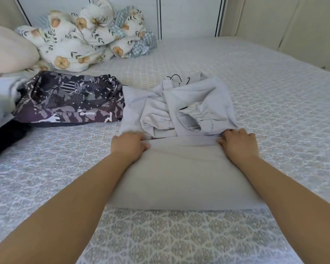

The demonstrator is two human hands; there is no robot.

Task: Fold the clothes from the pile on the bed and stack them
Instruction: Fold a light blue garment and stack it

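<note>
While the left hand [129, 147] and right hand [237, 144] each pinch a corner of the pale grey garment [179, 164] lying mid-bed [274, 92], its bunched far half looks likely to get trapped, leaving a lumpy fold.

Floral duvet [80, 39] beside cream pillow [8, 50]

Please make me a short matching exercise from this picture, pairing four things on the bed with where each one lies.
Things:
1. grey hoodie
2. dark patterned garment
3. floral duvet
4. left hand

Places:
A. bunched up at the far end of the bed
B. just left of the hoodie
C. in the middle, between both hands
D. gripping the hoodie's folded edge, opposite the right hand

Pairs: 1-C, 2-B, 3-A, 4-D
</note>
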